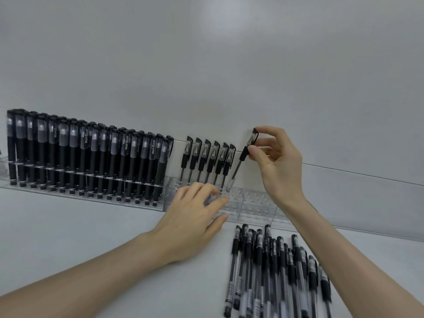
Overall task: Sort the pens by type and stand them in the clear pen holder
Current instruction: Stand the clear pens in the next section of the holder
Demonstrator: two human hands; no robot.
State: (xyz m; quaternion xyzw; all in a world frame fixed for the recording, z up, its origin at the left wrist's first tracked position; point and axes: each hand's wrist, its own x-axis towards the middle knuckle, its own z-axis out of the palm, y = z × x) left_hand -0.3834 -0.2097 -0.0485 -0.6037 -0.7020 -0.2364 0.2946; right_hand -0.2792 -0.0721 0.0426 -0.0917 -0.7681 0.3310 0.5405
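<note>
Against the far wall of the pale grey table [91, 228] stands a long clear acrylic pen holder [254, 204], running from the left edge of the view towards the right. Its left section is filled with several rows of thick black capped pens with translucent grey clips [91, 157], all upright. Just right of these, a single row of six slim clear-barrelled gel pens with black caps [207, 160] stands in the holder, leaning slightly to the right. The holder's compartments further right show only bare holes.

The right hand [275, 161] is raised above the holder and pinches a seventh slim black-capped gel pen [244, 154] by its cap between thumb and fingertips. This pen is tilted, its lower end at the holder just right of the six-pen row; whether the tip is seated in a hole cannot be told.

The left hand [195, 216] lies palm down on the holder's near edge below the slim row, fingers spread and relaxed on the acrylic, holding no pen.

On the near right of the table lies a loose heap of slim clear gel pens with black caps [275, 271], flat and roughly parallel, caps pointing towards the holder, partly blurred.
</note>
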